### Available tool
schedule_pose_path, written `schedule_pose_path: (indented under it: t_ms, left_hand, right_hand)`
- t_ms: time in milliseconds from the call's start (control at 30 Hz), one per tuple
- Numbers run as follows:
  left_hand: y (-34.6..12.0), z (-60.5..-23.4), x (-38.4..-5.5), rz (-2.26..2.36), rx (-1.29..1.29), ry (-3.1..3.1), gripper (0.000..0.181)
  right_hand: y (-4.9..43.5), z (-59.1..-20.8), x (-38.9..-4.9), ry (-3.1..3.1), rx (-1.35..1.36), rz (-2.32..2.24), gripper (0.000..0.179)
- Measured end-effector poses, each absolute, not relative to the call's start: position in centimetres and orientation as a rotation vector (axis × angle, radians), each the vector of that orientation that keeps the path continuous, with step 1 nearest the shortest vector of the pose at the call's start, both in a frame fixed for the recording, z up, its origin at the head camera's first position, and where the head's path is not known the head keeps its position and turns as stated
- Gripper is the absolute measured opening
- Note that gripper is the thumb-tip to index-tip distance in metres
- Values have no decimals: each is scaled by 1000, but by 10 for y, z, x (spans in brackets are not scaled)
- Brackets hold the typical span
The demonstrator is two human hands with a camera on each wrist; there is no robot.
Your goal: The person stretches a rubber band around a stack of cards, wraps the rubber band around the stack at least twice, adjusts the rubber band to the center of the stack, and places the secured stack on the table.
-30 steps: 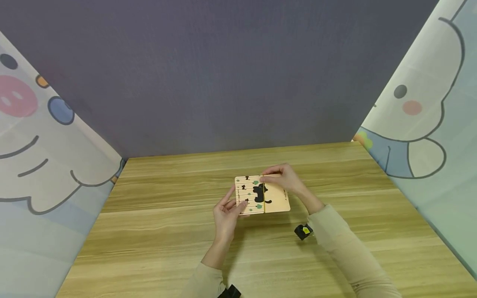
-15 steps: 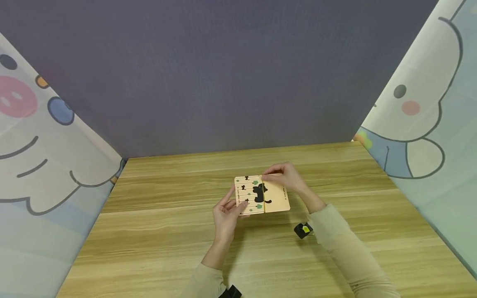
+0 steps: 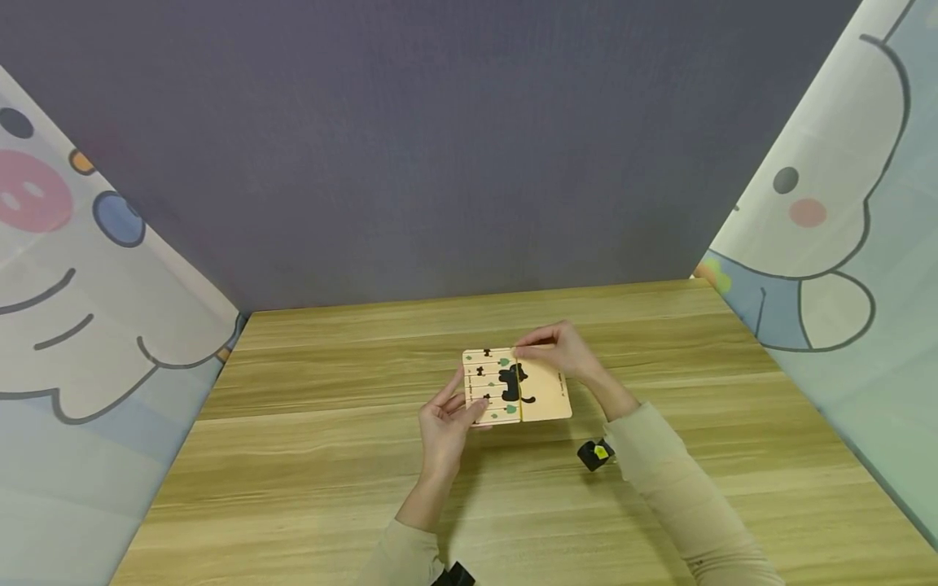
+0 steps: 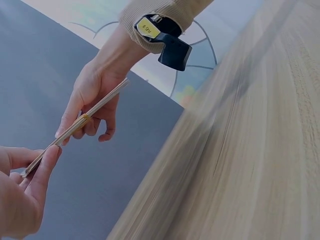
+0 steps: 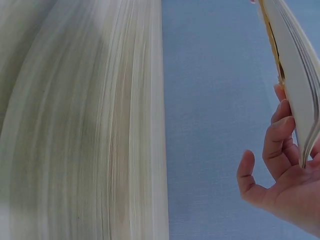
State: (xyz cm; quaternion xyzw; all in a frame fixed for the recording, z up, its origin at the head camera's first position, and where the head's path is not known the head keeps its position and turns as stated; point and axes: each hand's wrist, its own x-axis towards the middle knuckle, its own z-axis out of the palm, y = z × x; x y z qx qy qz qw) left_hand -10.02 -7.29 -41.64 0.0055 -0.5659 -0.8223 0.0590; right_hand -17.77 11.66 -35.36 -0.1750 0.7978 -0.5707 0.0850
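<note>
A small cream notebook, printed with a black cat, green leaves and lines, is held tilted above the table. A thin yellow elastic band runs across its cover. My left hand grips the left end, thumb on the cover and fingers behind. At the top edge, where the band passes over, my right hand pinches with thumb and index finger. The left wrist view shows the notebook edge-on between both hands. In the right wrist view, page edges show beside the curled fingers of my right hand.
Beneath the hands lies a wood-grain table. Behind it stands a dark grey-blue panel, with cartoon-printed cloth on both sides. Each wrist wears a black camera mount.
The notebook dips very slightly in the head view. Both hands keep nearly the same place and hold, the right thumb having shifted a touch along the top edge.
</note>
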Motion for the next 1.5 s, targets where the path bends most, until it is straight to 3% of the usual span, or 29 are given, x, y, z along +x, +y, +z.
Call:
schedule_pose_path:
  t_ms: [300, 467, 733, 1067, 1500]
  left_hand:
    - [-72, -419, -100, -2493, -14, -1730, 58]
    - [-74, -418, -101, -2489, 5, -1720, 59]
    - [-73, -418, -101, -2491, -21, -1720, 59]
    - [-71, -420, -99, -2486, -71, -1723, 59]
    - [-69, -420, -98, -2470, -99, -1748, 58]
  right_hand:
    - [124, -377, -192, 2350, -529, -1701, 22]
    - [126, -373, -189, 2455, -477, -1693, 26]
    - [123, -354, -175, 2461, -463, -1725, 19]
    - [127, -382, -184, 2384, -474, -1816, 26]
    - [122, -385, -186, 2302, -472, -1822, 25]
